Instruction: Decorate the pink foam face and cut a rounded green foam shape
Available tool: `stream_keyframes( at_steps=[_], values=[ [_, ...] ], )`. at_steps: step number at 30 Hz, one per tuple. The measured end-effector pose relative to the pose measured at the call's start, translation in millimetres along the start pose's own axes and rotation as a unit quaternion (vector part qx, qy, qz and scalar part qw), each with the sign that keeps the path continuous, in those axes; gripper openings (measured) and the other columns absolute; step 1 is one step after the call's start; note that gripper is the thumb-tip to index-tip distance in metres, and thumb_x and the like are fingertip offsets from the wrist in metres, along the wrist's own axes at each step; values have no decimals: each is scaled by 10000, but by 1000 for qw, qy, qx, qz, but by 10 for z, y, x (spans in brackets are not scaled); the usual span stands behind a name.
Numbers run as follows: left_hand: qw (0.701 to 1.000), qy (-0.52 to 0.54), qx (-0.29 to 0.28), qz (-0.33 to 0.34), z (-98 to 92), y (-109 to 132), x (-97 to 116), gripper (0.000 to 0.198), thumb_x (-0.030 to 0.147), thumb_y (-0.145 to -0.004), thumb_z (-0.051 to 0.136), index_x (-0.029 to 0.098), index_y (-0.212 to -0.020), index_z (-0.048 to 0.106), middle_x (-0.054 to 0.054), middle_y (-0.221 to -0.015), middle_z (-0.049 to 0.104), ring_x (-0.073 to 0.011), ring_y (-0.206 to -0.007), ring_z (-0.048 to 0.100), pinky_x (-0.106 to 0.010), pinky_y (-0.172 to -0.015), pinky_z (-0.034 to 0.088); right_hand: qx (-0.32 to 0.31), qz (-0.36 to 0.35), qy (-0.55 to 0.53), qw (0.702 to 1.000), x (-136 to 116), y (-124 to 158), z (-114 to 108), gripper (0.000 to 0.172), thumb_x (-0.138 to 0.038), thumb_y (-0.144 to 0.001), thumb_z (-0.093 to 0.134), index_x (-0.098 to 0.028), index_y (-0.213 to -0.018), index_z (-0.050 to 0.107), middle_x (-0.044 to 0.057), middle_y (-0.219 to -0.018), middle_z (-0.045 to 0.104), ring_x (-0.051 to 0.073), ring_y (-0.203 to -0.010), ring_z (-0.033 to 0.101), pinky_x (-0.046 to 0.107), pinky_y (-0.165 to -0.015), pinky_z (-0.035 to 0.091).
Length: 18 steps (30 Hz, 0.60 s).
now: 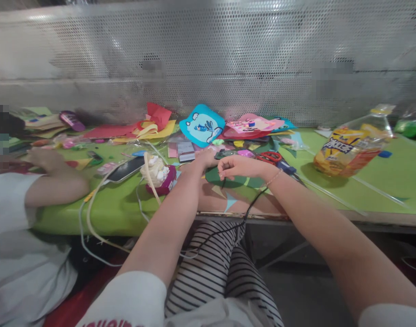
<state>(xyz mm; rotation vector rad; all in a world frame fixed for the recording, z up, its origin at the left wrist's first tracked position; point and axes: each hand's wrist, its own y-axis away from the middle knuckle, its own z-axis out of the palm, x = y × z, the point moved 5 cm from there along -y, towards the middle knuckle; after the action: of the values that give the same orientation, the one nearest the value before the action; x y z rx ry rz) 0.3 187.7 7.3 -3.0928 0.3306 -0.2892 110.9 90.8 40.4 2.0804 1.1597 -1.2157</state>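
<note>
My left hand (208, 157) reaches onto the table among small craft pieces, beside a dark item (220, 154); its fingers are mostly hidden. Over a dark green paper piece (228, 177) my right hand (233, 166) is held with fingers curled and pressed together; what they hold, if anything, is too small to make out. A black cable (250, 206) runs beneath the right wrist and down over the table edge. Behind the hands lie a pink lump (245, 153) and red-handled scissors (269, 156). A blue card (201, 125) with a drawing stands farther back.
At the right, a large drink bottle (347, 147) stands tilted in view. Left of my forearm are a purple-and-cream decorated item (164, 179), a phone (126, 169) and looping white cables (89, 213). Another person's arm (56, 188) rests at the far left.
</note>
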Motion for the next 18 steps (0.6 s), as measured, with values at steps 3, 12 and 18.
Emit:
stream_keyframes(
  at_steps=[3,12,18],
  values=[
    [998,33,30,49,-24,-35,41,391,495,-673,584,194,-923,596,-89,-988,659,-277,-955,600,-303,-721,431,49,11,-82,995,76,4,-113,176,-257,-741,656,-148,-778,523,4,-735,638,51,-532,510,184,-514,399],
    [979,98,143,109,-178,41,168,147,287,-742,478,194,-630,460,-8,-636,527,-149,-640,485,-273,-562,312,260,76,-50,961,306,164,-644,109,-140,-720,613,-136,-829,608,17,-694,646,84,-569,571,207,-582,472],
    [981,65,117,140,-188,100,235,383,583,-755,504,200,-745,523,-30,-752,591,-176,-729,536,-288,-637,385,326,172,400,839,298,439,-1035,206,-100,-725,532,-93,-812,719,111,-843,710,209,-813,639,293,-783,474]
  ],
)
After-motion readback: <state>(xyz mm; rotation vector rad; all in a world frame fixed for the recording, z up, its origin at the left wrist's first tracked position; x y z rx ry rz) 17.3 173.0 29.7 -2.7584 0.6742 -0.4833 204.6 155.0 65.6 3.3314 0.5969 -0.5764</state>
